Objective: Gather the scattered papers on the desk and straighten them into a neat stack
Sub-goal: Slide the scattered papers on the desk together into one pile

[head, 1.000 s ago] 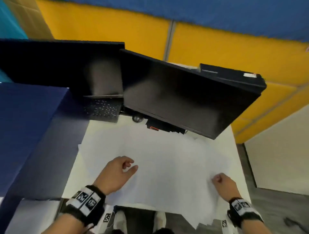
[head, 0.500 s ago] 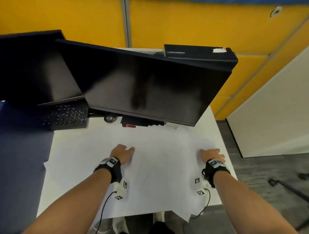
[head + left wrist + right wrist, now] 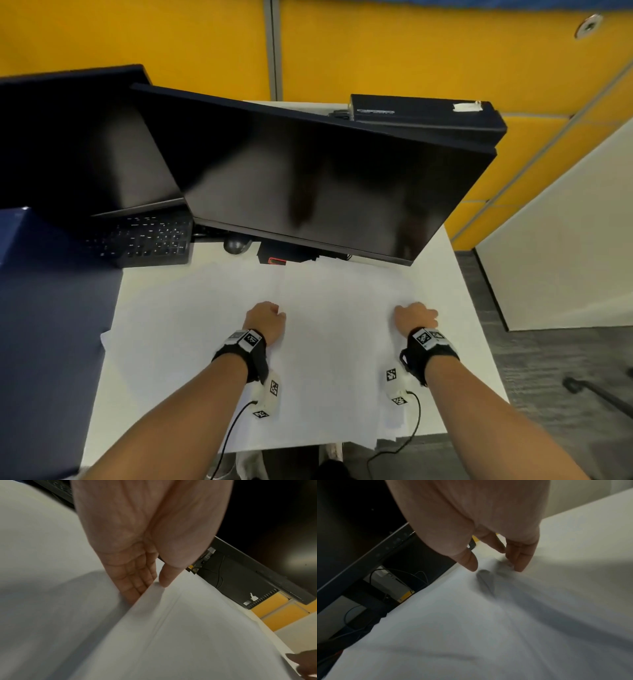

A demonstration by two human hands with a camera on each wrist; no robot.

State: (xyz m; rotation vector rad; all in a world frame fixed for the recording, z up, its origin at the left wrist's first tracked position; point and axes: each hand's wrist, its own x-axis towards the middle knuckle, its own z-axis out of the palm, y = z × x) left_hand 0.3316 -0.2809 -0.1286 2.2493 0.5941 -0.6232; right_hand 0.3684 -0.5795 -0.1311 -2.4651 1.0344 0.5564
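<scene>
1. white papers (image 3: 329, 346) lie spread in an overlapping layer across most of the white table (image 3: 479, 370), from the foot of the monitor to the near edge, where a few corners hang over
2. the left hand (image 3: 265, 322) sits near the middle of the spread; in the left wrist view its fingers (image 3: 130, 582) lie under a raised paper edge and the thumb (image 3: 167, 577) touches down on top, so the grip pinches that sheet
3. the right hand (image 3: 416, 317) rests on the papers toward the right side of the table, well apart from the left hand; in the right wrist view its fingertips (image 3: 520, 561) and thumb (image 3: 471, 562) point down onto the sheet, slightly spread, nothing clasped between them
4. both wrists wear black bands with printed marker tags, and a thin cable runs back from each
5. a large dark monitor (image 3: 318, 185) tilts over the far half of the table, a second dark screen (image 3: 68, 144) to its left, with a black keyboard (image 3: 144, 240) below that
6. a black box (image 3: 424, 113) sits behind the monitor against the yellow wall (image 3: 137, 37)
</scene>
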